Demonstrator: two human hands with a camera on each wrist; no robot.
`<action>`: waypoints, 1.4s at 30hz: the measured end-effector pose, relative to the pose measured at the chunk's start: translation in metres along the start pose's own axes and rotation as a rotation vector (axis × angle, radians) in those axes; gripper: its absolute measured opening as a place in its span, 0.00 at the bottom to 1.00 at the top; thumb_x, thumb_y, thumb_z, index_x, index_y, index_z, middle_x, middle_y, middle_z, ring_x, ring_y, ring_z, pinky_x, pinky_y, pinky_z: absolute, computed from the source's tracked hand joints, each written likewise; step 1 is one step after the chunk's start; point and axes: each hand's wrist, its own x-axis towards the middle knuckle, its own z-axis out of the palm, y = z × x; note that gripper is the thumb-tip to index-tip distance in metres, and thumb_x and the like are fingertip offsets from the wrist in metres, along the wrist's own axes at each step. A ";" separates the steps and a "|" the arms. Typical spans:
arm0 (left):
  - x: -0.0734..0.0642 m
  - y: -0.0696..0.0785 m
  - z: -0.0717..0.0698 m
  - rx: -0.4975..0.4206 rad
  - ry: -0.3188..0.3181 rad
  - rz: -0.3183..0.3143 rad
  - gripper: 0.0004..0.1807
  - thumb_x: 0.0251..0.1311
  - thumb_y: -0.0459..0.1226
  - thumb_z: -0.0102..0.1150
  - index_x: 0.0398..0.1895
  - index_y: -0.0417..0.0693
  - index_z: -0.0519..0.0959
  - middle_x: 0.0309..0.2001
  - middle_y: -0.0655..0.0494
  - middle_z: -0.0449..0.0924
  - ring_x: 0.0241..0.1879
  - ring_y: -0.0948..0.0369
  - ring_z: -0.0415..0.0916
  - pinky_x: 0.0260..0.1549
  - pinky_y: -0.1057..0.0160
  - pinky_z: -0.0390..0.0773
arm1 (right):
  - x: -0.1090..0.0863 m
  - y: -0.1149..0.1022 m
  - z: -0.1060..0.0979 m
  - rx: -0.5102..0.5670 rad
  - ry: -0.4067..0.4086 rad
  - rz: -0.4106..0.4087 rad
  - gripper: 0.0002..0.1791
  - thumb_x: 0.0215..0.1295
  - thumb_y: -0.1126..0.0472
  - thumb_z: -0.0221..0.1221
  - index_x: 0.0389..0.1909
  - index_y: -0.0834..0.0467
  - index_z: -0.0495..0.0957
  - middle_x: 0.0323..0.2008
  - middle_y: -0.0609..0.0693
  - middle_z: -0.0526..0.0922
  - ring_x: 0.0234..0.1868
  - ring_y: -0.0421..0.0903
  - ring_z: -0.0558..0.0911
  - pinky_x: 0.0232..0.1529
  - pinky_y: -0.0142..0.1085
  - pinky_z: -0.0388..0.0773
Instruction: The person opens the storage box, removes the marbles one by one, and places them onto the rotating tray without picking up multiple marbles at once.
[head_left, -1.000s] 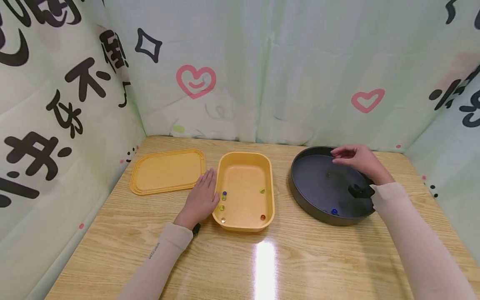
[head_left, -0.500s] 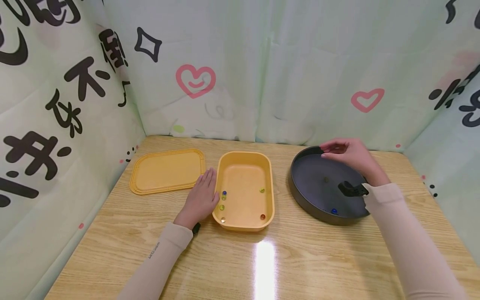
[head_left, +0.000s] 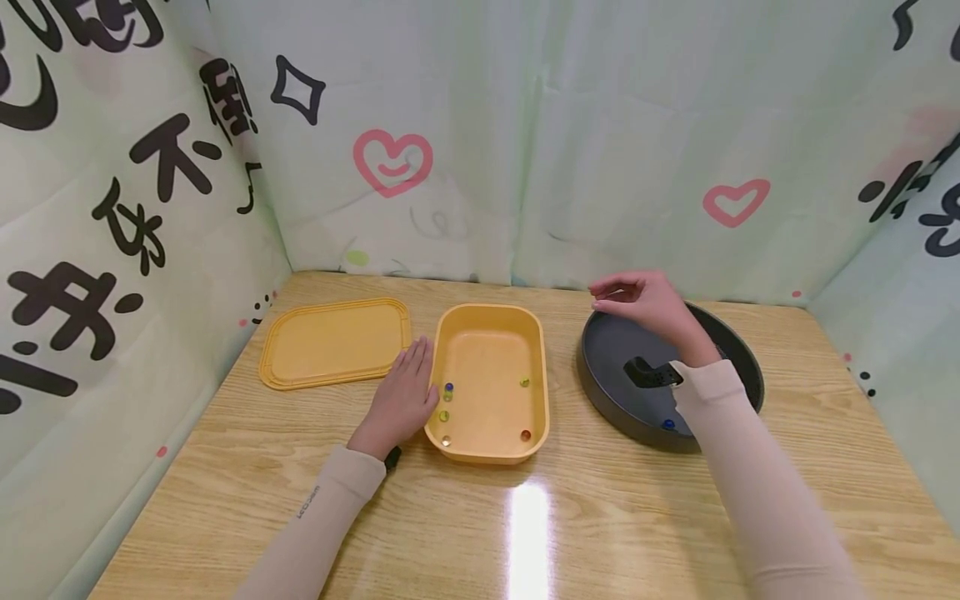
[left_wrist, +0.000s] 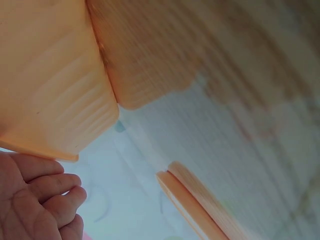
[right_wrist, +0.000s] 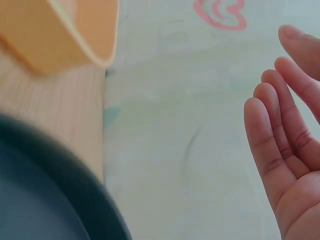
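My left hand (head_left: 401, 400) lies beside the yellow rectangular tub (head_left: 491, 456), its fingers against the tub's left wall. The left wrist view shows those fingers (left_wrist: 55, 186) by the tub's rim. Several small glass marbles sit inside, among them a blue marble (head_left: 448, 387), a yellow-green marble (head_left: 524, 382) and a reddish marble (head_left: 526, 435). My right hand (head_left: 648, 308) is over the back left of a round dark pan (head_left: 630, 417), fingers slightly bent. Thumb and fingertips (right_wrist: 282, 65) are apart in the right wrist view, with nothing visible between them. A blue marble (head_left: 668, 425) lies in the pan.
A flat yellow lid (head_left: 337, 342) lies on the wooden table (head_left: 420, 533), left of the tub. Printed curtains (head_left: 465, 217) stand along the back and both sides. The pan is to the tub's right, a short gap away.
My right hand has moved left across the pan to its back left rim. A small greenish marble seen earlier in the pan is now out of sight. The left hand has stayed put.
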 end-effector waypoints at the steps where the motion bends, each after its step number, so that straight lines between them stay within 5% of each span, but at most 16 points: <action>1: 0.000 0.000 0.000 -0.003 0.000 0.001 0.34 0.68 0.41 0.39 0.72 0.33 0.46 0.74 0.39 0.46 0.74 0.48 0.43 0.73 0.51 0.46 | 0.002 -0.001 0.004 0.004 -0.004 -0.007 0.19 0.59 0.60 0.63 0.50 0.66 0.78 0.36 0.30 0.80 0.39 0.28 0.81 0.40 0.22 0.79; 12: -0.001 0.001 -0.002 0.009 -0.009 -0.002 0.35 0.69 0.41 0.39 0.72 0.33 0.45 0.74 0.39 0.45 0.75 0.49 0.42 0.73 0.51 0.45 | 0.026 -0.017 0.048 0.077 -0.039 -0.045 0.19 0.58 0.60 0.63 0.48 0.65 0.79 0.40 0.43 0.82 0.41 0.33 0.81 0.43 0.24 0.79; 21: 0.000 0.001 -0.002 0.006 0.003 0.000 0.35 0.69 0.41 0.40 0.72 0.33 0.46 0.74 0.39 0.46 0.74 0.49 0.43 0.73 0.52 0.46 | 0.045 -0.029 0.085 0.141 -0.110 -0.045 0.17 0.58 0.65 0.63 0.48 0.67 0.79 0.48 0.63 0.81 0.39 0.36 0.82 0.43 0.27 0.80; 42: -0.001 0.003 -0.003 0.032 0.005 -0.026 0.35 0.68 0.42 0.42 0.72 0.33 0.46 0.73 0.39 0.47 0.74 0.49 0.44 0.73 0.52 0.45 | 0.069 -0.021 0.163 0.199 -0.261 -0.017 0.17 0.58 0.65 0.62 0.47 0.71 0.78 0.45 0.66 0.82 0.37 0.39 0.81 0.41 0.30 0.79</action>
